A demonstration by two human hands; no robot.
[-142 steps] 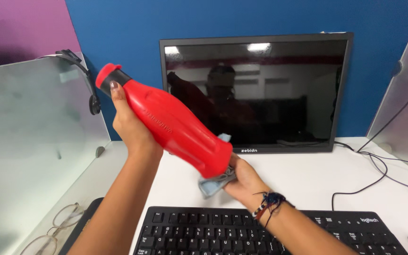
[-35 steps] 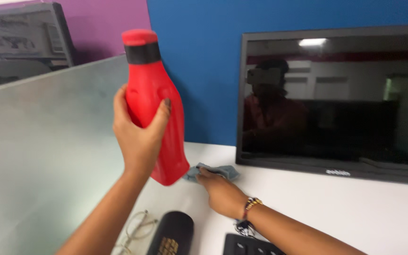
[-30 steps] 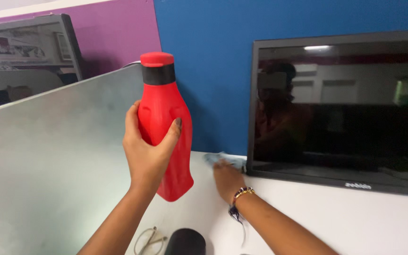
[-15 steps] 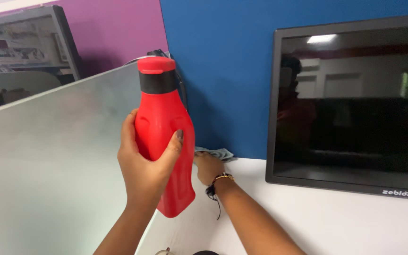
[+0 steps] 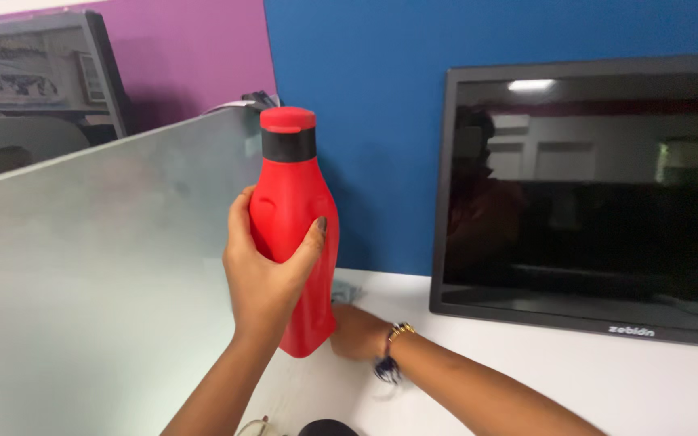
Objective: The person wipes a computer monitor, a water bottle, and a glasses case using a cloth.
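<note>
Left hand (image 5: 272, 278), fingers clenched round a red bottle (image 5: 294, 242), lifts it clear while right hand (image 5: 357, 333) presses a cloth (image 5: 344, 292) onto the white desk (image 5: 607, 379) beneath.

dark monitor (image 5: 599, 194), frosted glass divider (image 5: 90, 274), white desk (image 5: 575, 379)
</note>
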